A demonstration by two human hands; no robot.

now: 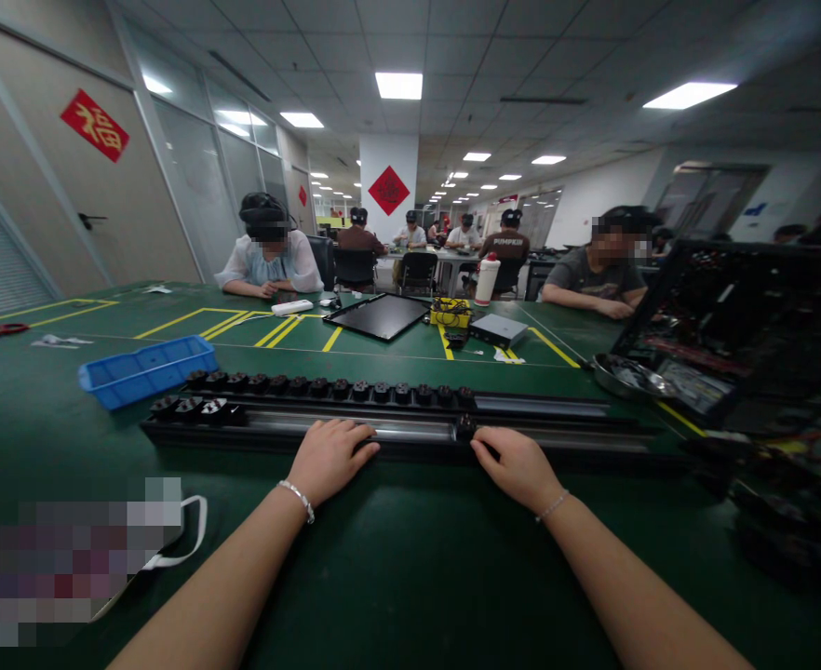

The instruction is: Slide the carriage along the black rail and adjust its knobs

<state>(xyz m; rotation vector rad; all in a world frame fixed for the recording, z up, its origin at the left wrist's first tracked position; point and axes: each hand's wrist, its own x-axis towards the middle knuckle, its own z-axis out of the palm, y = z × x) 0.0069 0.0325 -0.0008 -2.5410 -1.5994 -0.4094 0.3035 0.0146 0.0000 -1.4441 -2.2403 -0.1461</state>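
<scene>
A long black rail [410, 431] with a shiny metal channel lies across the table in front of me. My left hand [332, 454] is closed over its front wall, fingers on the channel side and thumb along the front. At the right, my right hand [518, 462] pinches a small black socket module [464, 426] sitting in the channel; its fingertips partly cover the module. Several more modules [188, 406] sit at the rail's left end. Directly behind runs a second black rail [543, 406], with a row of black modules [341, 388] along it.
A blue bin [149, 370] stands beyond the rails' left end. Farther back are a black panel [379, 316], a yellow box [450, 313], a grey box [498, 329] and a bottle [487, 281]. A metal bowl [630, 377] and an open black case [746, 316] stand right. Two people sit opposite.
</scene>
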